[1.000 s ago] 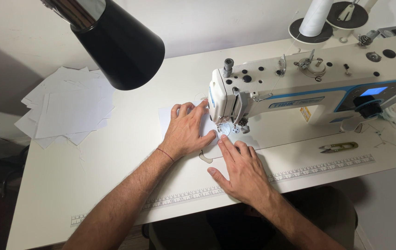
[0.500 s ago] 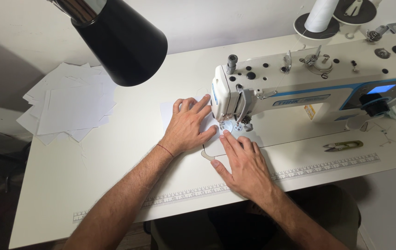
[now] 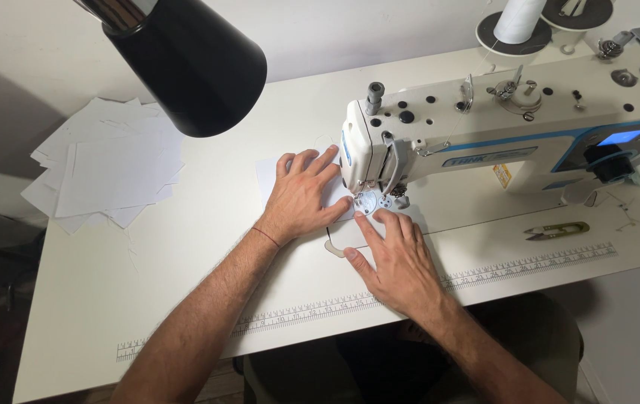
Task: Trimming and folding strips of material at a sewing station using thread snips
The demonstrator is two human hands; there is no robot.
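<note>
Fabric (image 3: 275, 173), one white piece, lies flat on the table (image 3: 185, 299) under the sewing machine (image 3: 485, 142). Nearest runs the table's ruler strip (image 3: 320, 308). Two hands, right hand (image 3: 398, 258) and left hand (image 3: 301, 198), press it flat, fingers spread, grasping nothing. Right lies one green snips (image 3: 557, 230); far left, one paper stack (image 3: 110, 168) beside one black lamp (image 3: 193, 63). Bare tabletop lies left of the hands.

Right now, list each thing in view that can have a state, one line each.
left hand: flat, fingers spread, pressing the white piece to the table
right hand: flat on the piece, fingertips close to the presser foot
sewing machine: display lit blue
lamp: black shade over the table, tilted
thread snips: lying untouched on the table
paper stack: loosely fanned
thread cone: upright on its stand
</note>
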